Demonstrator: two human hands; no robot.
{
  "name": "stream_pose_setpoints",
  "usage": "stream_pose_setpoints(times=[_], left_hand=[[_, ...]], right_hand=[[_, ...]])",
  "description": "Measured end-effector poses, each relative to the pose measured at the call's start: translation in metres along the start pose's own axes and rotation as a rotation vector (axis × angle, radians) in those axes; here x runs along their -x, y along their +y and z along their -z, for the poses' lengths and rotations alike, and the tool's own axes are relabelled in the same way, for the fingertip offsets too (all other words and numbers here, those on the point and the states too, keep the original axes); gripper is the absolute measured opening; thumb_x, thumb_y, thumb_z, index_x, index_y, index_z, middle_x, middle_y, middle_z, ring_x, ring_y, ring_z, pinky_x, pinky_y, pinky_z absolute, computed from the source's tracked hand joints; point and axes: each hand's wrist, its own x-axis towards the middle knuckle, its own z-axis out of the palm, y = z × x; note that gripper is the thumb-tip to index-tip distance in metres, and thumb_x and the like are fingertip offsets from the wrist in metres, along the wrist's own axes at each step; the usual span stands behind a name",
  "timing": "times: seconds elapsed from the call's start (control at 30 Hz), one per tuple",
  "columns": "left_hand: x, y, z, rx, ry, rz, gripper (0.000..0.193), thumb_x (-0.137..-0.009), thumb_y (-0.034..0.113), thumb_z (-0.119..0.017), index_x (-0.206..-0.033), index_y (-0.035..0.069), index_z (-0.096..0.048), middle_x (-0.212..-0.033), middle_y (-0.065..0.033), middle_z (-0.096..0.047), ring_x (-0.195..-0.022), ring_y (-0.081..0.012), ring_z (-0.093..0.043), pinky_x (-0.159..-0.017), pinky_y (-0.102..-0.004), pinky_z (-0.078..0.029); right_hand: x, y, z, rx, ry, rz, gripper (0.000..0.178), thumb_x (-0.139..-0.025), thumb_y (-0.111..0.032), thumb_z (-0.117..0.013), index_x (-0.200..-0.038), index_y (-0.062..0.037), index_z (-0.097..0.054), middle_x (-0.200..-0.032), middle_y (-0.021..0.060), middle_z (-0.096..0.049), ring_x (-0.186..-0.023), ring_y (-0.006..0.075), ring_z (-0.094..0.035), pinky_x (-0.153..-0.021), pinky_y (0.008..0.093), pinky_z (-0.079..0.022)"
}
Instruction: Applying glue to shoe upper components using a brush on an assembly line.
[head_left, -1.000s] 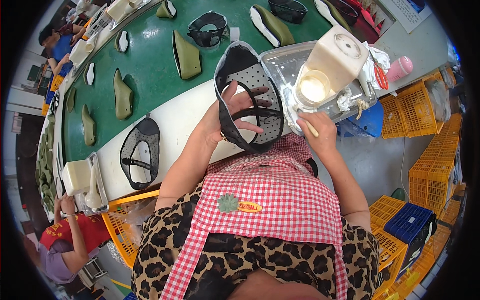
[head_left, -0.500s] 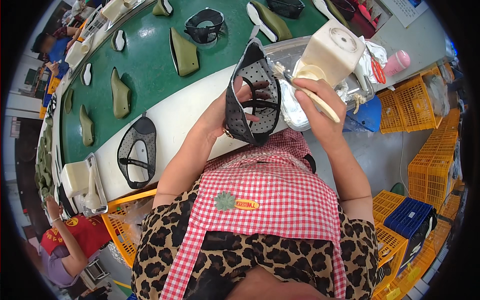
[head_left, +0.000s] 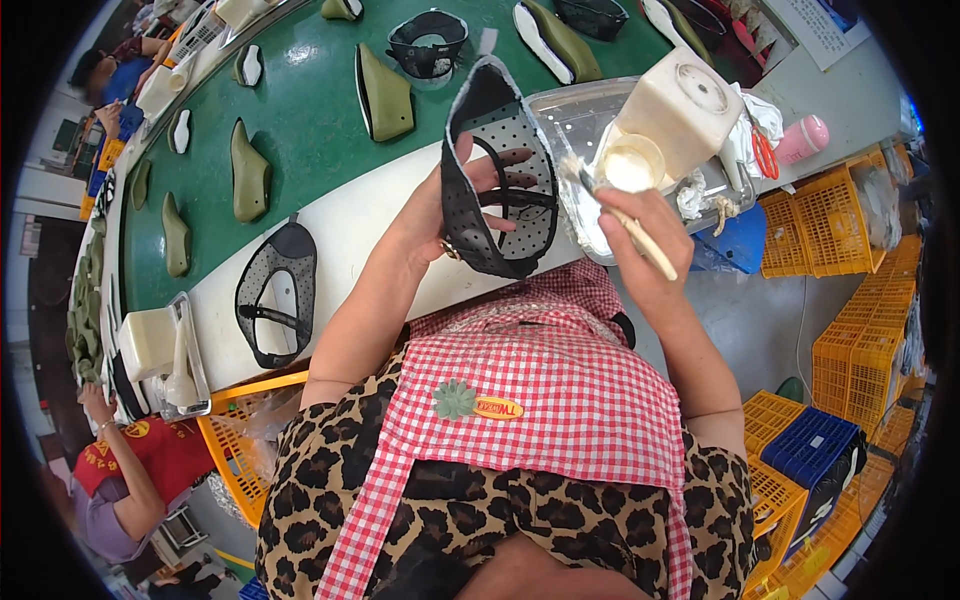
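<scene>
Left hand (head_left: 455,215) grips a perforated black shoe upper (head_left: 497,170), right hand (head_left: 640,235) grips a glue brush (head_left: 622,218) beside the white glue tub (head_left: 672,118).

green conveyor belt (head_left: 310,120) | olive insoles (head_left: 248,172) | black mesh uppers (head_left: 275,290) | foil tray (head_left: 590,120)
</scene>
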Motion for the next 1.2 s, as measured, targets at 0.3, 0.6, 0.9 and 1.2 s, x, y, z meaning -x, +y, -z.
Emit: stream_pose_setpoints(times=[0.3, 0.6, 0.9, 1.2], left_hand=[[0.006, 0.007, 0.003, 0.100, -0.007, -0.029, 0.094, -0.095, 0.075, -0.033, -0.146, -0.003, -0.044, -0.139, -0.0274, -0.055, -0.129, -0.0403, -0.054, -0.101, -0.0541, -0.052], [0.010, 0.011, 0.012, 0.193, 0.049, -0.061, 0.093, -0.097, 0.074, -0.031, -0.145, -0.005, -0.044, -0.138, -0.0295, -0.054, -0.129, -0.0414, -0.054, -0.103, -0.0552, -0.049], [0.016, -0.003, 0.003, -0.045, 0.009, -0.262, 0.093, -0.098, 0.073, -0.025, -0.144, -0.006, -0.046, -0.143, -0.0232, -0.053, -0.133, -0.0355, -0.051, -0.113, -0.0480, -0.040], [0.009, -0.032, 0.030, -0.671, -0.074, -0.540, 0.058, -0.103, 0.047, -0.047, -0.133, -0.001, -0.060, -0.144, -0.0170, -0.054, -0.132, -0.0278, -0.053, -0.112, -0.0388, -0.040]], right_hand=[[0.001, 0.007, -0.018, 0.003, -0.045, 0.066, 0.022, -0.081, 0.001, -0.074, -0.103, 0.0001, -0.071, -0.085, 0.0129, -0.069, -0.071, 0.0280, -0.062, -0.064, 0.0357, -0.048], [0.040, 0.015, -0.022, -0.001, -0.107, -0.059, 0.020, -0.081, 0.001, -0.074, -0.101, 0.0009, -0.071, -0.086, 0.0130, -0.070, -0.071, 0.0270, -0.063, -0.064, 0.0352, -0.049], [0.030, 0.011, -0.031, 0.001, -0.093, -0.056, 0.018, -0.082, -0.001, -0.075, -0.100, 0.0016, -0.072, -0.086, 0.0134, -0.072, -0.069, 0.0257, -0.064, -0.064, 0.0334, -0.049], [0.036, -0.005, -0.019, -0.114, -0.186, -0.266, 0.016, -0.084, -0.003, -0.074, -0.099, -0.0008, -0.073, -0.088, 0.0117, -0.073, -0.074, 0.0229, -0.066, -0.068, 0.0330, -0.052]])
